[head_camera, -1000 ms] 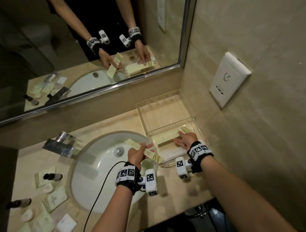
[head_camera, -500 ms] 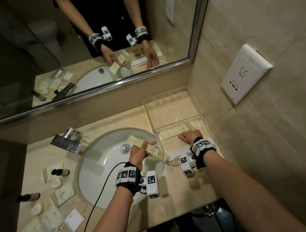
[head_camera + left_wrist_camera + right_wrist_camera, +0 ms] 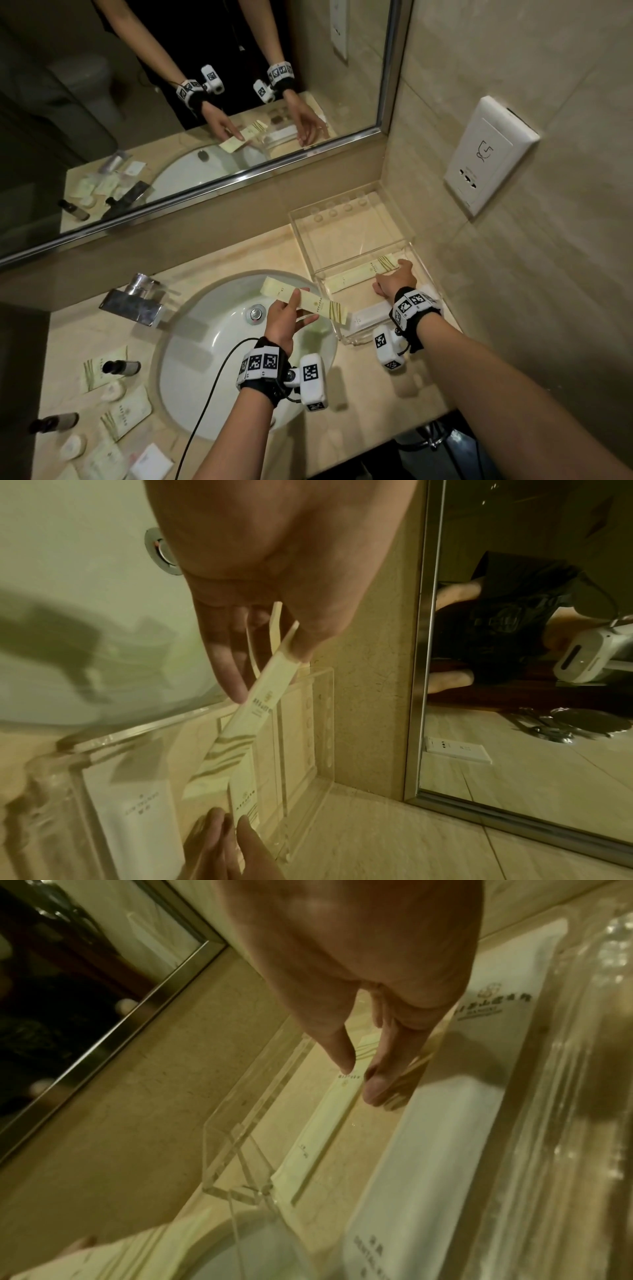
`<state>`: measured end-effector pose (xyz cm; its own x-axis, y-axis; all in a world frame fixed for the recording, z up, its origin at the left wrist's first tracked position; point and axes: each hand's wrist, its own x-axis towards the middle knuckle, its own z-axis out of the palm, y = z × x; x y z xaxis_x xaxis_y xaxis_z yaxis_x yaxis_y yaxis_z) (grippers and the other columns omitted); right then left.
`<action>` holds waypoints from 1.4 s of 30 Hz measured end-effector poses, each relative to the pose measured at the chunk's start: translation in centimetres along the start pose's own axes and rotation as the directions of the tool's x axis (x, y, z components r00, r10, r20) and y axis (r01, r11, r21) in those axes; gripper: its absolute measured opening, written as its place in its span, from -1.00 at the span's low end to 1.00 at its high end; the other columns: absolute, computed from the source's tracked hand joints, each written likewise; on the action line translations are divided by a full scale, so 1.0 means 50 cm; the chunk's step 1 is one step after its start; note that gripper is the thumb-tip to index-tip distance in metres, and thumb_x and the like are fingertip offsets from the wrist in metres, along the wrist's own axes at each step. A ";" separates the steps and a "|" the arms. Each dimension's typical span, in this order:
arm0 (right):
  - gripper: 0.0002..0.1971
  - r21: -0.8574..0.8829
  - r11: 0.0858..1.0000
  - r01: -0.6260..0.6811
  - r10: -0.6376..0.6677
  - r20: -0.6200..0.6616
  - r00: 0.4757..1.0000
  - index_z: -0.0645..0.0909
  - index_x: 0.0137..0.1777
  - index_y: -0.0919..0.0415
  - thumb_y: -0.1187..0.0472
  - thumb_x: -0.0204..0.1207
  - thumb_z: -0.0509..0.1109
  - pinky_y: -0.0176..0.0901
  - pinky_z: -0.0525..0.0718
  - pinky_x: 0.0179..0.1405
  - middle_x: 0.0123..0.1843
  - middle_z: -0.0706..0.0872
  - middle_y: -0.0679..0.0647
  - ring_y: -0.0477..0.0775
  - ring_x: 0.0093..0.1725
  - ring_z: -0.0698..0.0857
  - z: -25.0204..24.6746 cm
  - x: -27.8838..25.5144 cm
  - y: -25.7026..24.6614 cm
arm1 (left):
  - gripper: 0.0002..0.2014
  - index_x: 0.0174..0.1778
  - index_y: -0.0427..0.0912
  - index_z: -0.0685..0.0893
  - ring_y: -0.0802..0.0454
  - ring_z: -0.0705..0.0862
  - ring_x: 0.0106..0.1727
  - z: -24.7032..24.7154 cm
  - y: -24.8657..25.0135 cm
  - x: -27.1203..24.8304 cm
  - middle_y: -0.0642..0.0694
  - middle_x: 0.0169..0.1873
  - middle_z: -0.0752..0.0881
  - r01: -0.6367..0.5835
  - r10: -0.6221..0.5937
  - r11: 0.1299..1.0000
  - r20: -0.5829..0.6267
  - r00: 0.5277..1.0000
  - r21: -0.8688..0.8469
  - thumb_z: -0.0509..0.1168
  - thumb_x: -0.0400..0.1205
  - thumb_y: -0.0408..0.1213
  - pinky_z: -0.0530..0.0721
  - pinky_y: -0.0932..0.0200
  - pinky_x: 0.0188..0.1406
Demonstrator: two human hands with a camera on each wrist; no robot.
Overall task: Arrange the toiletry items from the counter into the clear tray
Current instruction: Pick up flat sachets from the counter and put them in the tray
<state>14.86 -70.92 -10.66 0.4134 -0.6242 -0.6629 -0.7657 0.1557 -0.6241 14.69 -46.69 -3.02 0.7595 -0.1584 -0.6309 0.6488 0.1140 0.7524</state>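
Observation:
My left hand (image 3: 301,310) pinches a long pale yellow packet (image 3: 329,308) between thumb and fingers, level above the sink's right side, its striped end close to the clear tray (image 3: 342,236). The left wrist view shows this hand (image 3: 270,669) with the packet (image 3: 260,704) pointing at the tray wall (image 3: 322,723). My right hand (image 3: 394,274) is inside the tray, straight fingers resting on the right end of a second long packet (image 3: 356,275) that lies flat. From the right wrist, the hand (image 3: 359,1077) touches that packet (image 3: 329,1123). A white box (image 3: 368,317) lies along the tray's front.
The white sink (image 3: 219,359) and chrome faucet (image 3: 133,301) sit left of the tray. Left of the sink lie small dark bottles (image 3: 121,367), pale packets (image 3: 125,413) and round soaps (image 3: 112,390). A mirror (image 3: 171,102) stands behind; a wall socket (image 3: 489,154) is on the right.
My left hand has carried its packet slightly toward the tray. My right hand stays in the tray, its fingers now reaching the lying packet's right end.

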 end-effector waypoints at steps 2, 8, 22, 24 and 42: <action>-0.20 -0.025 0.999 0.021 -0.022 -0.001 1.000 0.19 0.66 0.03 0.32 0.47 0.48 0.00 0.68 0.29 0.34 0.64 0.21 0.28 0.24 0.73 -0.002 -0.005 -0.002 | -0.69 0.21 -0.36 0.66 -0.09 0.76 -0.15 0.000 0.000 0.001 -0.24 -0.07 0.76 0.000 0.000 1.000 0.002 1.000 0.006 0.18 0.73 -0.21 0.81 0.19 -0.24; -0.24 -0.097 0.994 0.056 -0.051 0.057 0.997 0.24 0.65 0.15 0.29 0.47 0.46 -0.04 0.64 0.35 0.39 0.64 0.21 0.23 0.31 0.69 -0.010 -0.017 -0.007 | -0.75 0.10 -0.41 0.60 -0.09 0.76 -0.17 0.012 -0.002 0.006 -0.26 -0.11 0.76 -0.005 0.005 0.999 0.002 1.000 -0.041 0.25 0.69 -0.26 0.83 0.13 -0.14; -0.46 0.379 0.924 -0.057 -0.163 0.523 0.837 0.39 0.40 0.40 0.34 0.49 0.53 0.07 0.78 0.06 0.02 0.82 0.39 0.08 -0.26 0.84 -0.100 -0.113 -0.043 | -0.72 0.18 -0.54 0.55 -0.21 0.78 -0.03 0.089 0.001 0.029 -0.37 -0.07 0.75 0.015 -0.005 0.989 0.066 0.998 -0.149 0.33 0.62 -0.43 0.81 0.12 -0.04; -0.37 0.412 0.911 -0.023 -0.150 0.383 0.911 0.33 0.51 0.42 0.30 0.51 0.53 0.02 0.79 -0.01 0.00 0.82 0.37 0.04 -0.33 0.82 -0.102 -0.082 -0.032 | -0.74 0.17 -0.49 0.56 -0.14 0.74 -0.19 0.083 -0.006 0.035 -0.31 -0.16 0.71 -0.010 0.010 0.999 -0.004 1.000 -0.030 0.34 0.61 -0.45 0.82 0.18 -0.17; -0.39 -0.090 0.996 0.018 -0.012 0.064 0.998 0.49 0.46 0.36 0.28 0.43 0.58 0.09 0.60 0.44 0.40 0.65 0.23 0.24 0.38 0.65 -0.027 0.012 -0.011 | -0.76 0.15 -0.13 0.75 0.06 0.70 -0.22 0.063 -0.027 0.061 -0.03 0.18 0.74 -0.211 0.167 0.729 0.130 0.977 0.651 0.20 0.68 -0.32 0.62 0.20 -0.16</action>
<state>14.85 -72.42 -10.13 0.4534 -0.5755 -0.6806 -0.7995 0.0748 -0.5959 16.00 -50.40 -5.39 0.8445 -0.2634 -0.4662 0.2819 -0.5216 0.8053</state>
